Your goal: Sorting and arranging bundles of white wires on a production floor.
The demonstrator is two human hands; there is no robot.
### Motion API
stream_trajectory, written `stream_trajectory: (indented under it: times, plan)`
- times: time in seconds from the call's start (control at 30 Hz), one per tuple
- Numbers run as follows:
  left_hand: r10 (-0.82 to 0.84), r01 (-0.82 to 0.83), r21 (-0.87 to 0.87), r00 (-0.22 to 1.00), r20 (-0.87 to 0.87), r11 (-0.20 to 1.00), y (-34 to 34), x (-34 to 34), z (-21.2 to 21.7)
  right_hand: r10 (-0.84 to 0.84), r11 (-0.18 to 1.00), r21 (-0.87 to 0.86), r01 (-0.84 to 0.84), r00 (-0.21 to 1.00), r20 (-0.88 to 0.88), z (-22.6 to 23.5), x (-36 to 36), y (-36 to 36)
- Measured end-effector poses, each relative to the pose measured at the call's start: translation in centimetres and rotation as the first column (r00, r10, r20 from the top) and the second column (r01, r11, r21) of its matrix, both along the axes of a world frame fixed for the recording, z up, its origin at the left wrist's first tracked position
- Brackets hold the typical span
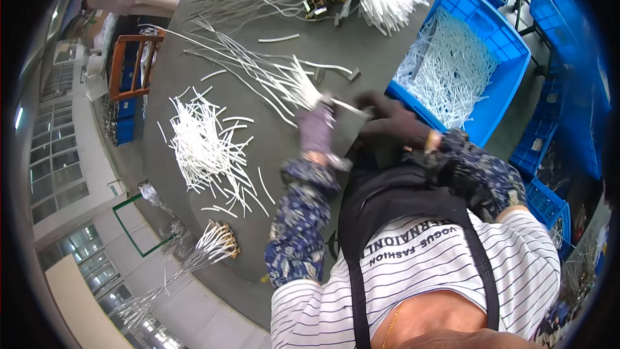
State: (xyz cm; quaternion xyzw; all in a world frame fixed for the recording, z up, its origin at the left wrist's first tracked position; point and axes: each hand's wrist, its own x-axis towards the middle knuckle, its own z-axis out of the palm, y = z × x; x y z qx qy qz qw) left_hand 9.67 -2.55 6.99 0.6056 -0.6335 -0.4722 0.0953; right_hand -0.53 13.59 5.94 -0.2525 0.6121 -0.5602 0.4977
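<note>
The left hand (pixel 316 128), gloved, has its grip wrapped around a bundle of white wires (pixel 301 87) above the bench (pixel 274 152). The gloved right hand (pixel 395 124) is blurred, near a strand's end; whether its grip pinches anything cannot be told. Leftward lies a pile of short white pieces (pixel 203 145); rightward, a blue bin (pixel 511 87) holds more.

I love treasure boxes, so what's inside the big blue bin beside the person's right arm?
The blue bin holds a tangled heap of thin white strips. Only the top ones show; they cover what's below, so I can't tell what's underneath.
</note>
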Motion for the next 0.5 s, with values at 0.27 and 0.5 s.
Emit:
stream_trajectory:
  times: [0.27,0.5]
  plan:
    - [-0.05,0.096,0.14,0.952,-0.302,0.986,-9.3,4.2,0.5,0.11,0.963,0.225,0.147,0.547,-0.83,0.0,-7.6,-13.5]
    - [0.332,-0.041,0.43,0.7,-0.632,0.902,-6.3,2.4,-1.3,0.32,0.899,0.424,0.109,0.496,-0.807,-4.0,-11.4,-15.9]
